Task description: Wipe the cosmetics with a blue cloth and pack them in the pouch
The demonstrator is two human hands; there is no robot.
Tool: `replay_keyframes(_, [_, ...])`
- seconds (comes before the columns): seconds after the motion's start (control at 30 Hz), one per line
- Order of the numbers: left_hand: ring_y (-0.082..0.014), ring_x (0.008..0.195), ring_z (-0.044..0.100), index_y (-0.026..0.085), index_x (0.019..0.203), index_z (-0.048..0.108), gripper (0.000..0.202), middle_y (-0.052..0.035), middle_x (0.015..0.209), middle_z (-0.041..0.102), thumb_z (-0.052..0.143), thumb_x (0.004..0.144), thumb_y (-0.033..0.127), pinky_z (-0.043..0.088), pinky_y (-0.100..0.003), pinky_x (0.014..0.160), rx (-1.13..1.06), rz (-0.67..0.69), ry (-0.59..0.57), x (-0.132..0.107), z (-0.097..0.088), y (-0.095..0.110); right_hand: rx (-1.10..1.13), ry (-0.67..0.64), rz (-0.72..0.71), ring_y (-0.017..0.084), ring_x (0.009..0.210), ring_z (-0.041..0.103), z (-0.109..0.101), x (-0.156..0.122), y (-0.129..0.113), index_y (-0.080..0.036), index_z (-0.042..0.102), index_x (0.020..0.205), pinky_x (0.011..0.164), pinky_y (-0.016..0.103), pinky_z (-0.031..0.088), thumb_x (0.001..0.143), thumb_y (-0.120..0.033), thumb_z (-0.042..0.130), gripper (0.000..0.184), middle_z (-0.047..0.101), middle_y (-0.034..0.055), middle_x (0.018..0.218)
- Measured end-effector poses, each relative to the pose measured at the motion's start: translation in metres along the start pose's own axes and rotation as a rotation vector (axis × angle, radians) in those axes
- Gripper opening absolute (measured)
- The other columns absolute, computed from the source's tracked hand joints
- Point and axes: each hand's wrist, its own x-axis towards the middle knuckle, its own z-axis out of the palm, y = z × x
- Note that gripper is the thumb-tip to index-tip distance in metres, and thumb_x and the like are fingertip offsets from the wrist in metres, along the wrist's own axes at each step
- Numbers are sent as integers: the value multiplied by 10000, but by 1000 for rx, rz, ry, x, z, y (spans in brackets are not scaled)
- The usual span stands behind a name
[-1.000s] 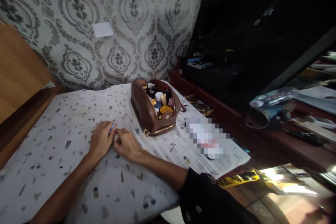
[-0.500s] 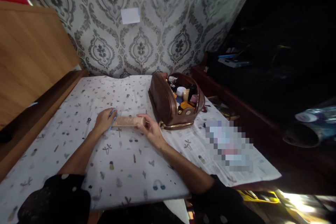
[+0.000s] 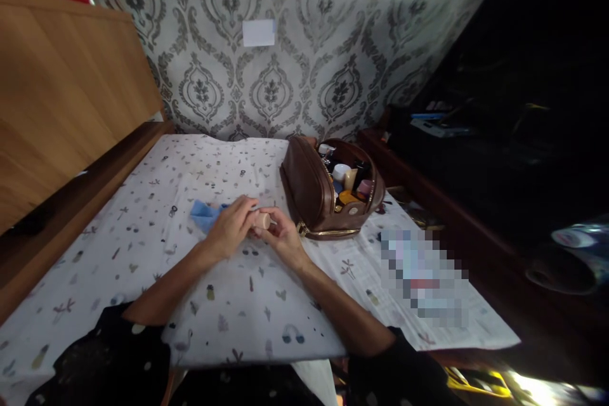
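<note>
A beige tube-shaped cosmetic container (image 3: 263, 221) is held low over the white patterned tablecloth, its rounded end showing between my hands. My right hand (image 3: 284, 241) pinches that end with thumb and fingers. Closed around the container from the left is my left hand (image 3: 231, 228), covering most of its body. A light blue cloth (image 3: 205, 214) sticks out behind the left hand; how it lies against the container is hidden. Right of my hands stands a brown cosmetic bag (image 3: 307, 181), unzipped, with several jars, tubes and bottles inside.
The patterned tablecloth (image 3: 157, 222) covers the table. A blurred-out item (image 3: 423, 279) lies at its right side. A wooden panel (image 3: 71, 70) rises on the left, and a papered wall (image 3: 271, 89) stands behind. Dark furniture and a plastic bottle (image 3: 578, 238) are at far right.
My left hand has slid right along the container, close to my right hand. More of the blue cloth shows behind it. The view has shifted slightly, moving the scene rightward.
</note>
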Motion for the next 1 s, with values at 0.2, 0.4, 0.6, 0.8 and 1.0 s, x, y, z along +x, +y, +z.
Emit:
replay_keyframes(0.2, [-232, 1159, 611, 205, 1258, 565, 330, -112, 1225, 644, 360, 1039, 342, 487, -388, 1026, 16, 52, -104, -8, -4, -21, 34, 49, 27, 172, 762, 689, -4, 3, 2, -252, 585, 1055, 757, 339, 585, 659, -528, 848, 549, 665, -5, 940])
replay_keyframes(0.4, [-311, 1343, 504, 189, 1325, 589, 529, -146, 1384, 614, 325, 1012, 524, 327, -526, 1168, 243, -219, -296, -5, -26, -74, 120, 121, 60, 166, 718, 698, -5, 3, -1, -236, 602, 1017, 751, 335, 589, 659, -491, 844, 502, 668, -14, 915])
replay_keyframes(0.6, [-385, 1380, 447, 250, 1290, 649, 661, -166, 1454, 546, 422, 884, 719, 407, -521, 1071, 368, -430, -455, -6, -57, -91, 196, 221, 114, 167, 696, 683, -9, 6, 3, -233, 615, 1013, 739, 339, 585, 653, -461, 820, 472, 658, -16, 870])
replay_keyframes(0.8, [-348, 1000, 647, 247, 1150, 650, 672, -120, 1073, 657, 664, 640, 684, 511, -380, 795, 374, -539, -625, -7, -91, -91, 53, 274, 64, 140, 635, 630, -13, 10, 12, -231, 639, 950, 658, 302, 550, 704, -556, 773, 430, 622, -28, 785])
replay_keyframes(1.0, [-230, 692, 618, 234, 994, 566, 386, 5, 735, 596, 571, 741, 525, 445, -279, 590, 291, -531, -340, 4, -98, -75, 4, 304, 11, 133, 632, 620, -14, 11, 10, -231, 618, 1027, 649, 291, 534, 661, -495, 815, 493, 610, -38, 807])
